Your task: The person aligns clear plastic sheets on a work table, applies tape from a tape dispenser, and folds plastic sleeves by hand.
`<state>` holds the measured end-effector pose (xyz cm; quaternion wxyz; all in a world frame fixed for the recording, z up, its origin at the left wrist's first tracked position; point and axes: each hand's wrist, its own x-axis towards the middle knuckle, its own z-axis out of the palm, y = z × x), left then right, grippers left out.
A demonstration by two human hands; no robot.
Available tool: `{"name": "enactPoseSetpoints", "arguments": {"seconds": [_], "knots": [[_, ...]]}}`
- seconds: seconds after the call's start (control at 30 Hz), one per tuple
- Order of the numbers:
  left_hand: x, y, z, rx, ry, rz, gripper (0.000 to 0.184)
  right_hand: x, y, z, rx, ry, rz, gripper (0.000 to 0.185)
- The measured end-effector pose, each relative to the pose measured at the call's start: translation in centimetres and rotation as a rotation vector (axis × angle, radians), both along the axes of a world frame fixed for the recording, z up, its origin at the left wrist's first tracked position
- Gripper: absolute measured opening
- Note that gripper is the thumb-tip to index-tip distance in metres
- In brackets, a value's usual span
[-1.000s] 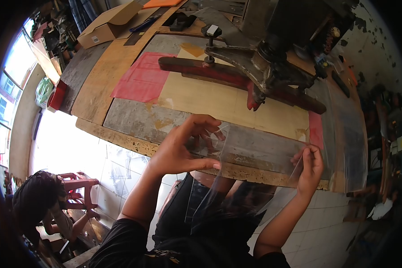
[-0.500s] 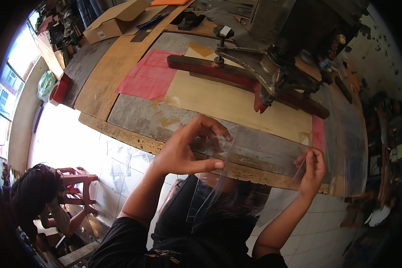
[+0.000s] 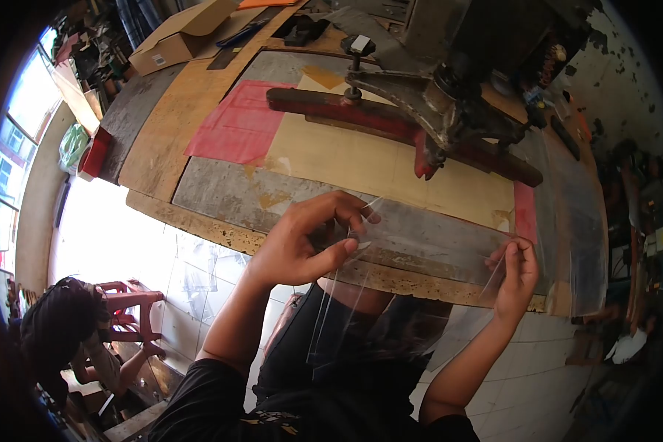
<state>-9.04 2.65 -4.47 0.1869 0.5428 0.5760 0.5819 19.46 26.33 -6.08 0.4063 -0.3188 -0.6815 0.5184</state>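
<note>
A clear plastic sheet (image 3: 427, 254) is stretched between my two hands above the near edge of the workbench, its lower part hanging in front of my lap. My left hand (image 3: 302, 239) has thumb and fingertips drawn together on the sheet's left side. At the opposite side, my right hand (image 3: 517, 280) pinches the sheet's right edge, its fingers partly behind the plastic. Beyond the hands, a pale yellow sheet (image 3: 339, 151) lies on the grey bench plate (image 3: 214, 177), below the dark red bar (image 3: 390, 121) of a press.
Pink sheet material (image 3: 236, 121) lies left of the yellow sheet. More clear plastic (image 3: 586, 258) drapes over the bench's right end. A cardboard box (image 3: 177, 44) stands at the far left. Another person (image 3: 66, 331) sits low at left, beside a red stool (image 3: 136, 309).
My left thumb and fingers have closed together on the sheet's left side, where they were wider apart before. My right hand keeps its hold, nearly still. The view has shifted slightly.
</note>
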Motion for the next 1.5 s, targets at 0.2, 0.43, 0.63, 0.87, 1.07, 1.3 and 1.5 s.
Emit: {"name": "enactPoseSetpoints", "arguments": {"seconds": [0.2,0.43,0.63,0.87,1.07,1.3,1.5], "knots": [[0.0,-0.2,-0.1,-0.083,0.000,0.071,0.027,-0.1,-0.1,0.1,-0.004,0.005,-0.017,0.024],[0.2,-0.1,-0.1,-0.089,0.011,0.111,0.023,0.0,-0.1,0.0,-0.007,0.022,-0.015,0.024],[0.1,0.2,-0.1,-0.025,0.073,0.114,0.018,0.2,-0.2,0.2,-0.015,0.037,-0.005,0.023],[0.5,0.2,-0.6,-0.018,-0.056,0.188,0.018,0.6,0.1,0.3,-0.049,0.090,0.042,0.031],[0.9,0.1,-0.5,0.025,-0.296,0.290,0.017,0.7,0.3,-0.1,0.000,0.059,0.242,0.056],[1.0,0.1,-0.1,0.044,-0.322,0.364,0.017,0.3,-0.3,0.6,-0.018,0.013,0.276,0.052],[0.9,0.4,-0.5,-0.016,-0.293,0.332,0.017,0.6,-0.2,0.5,-0.006,-0.005,0.188,0.041]]}}
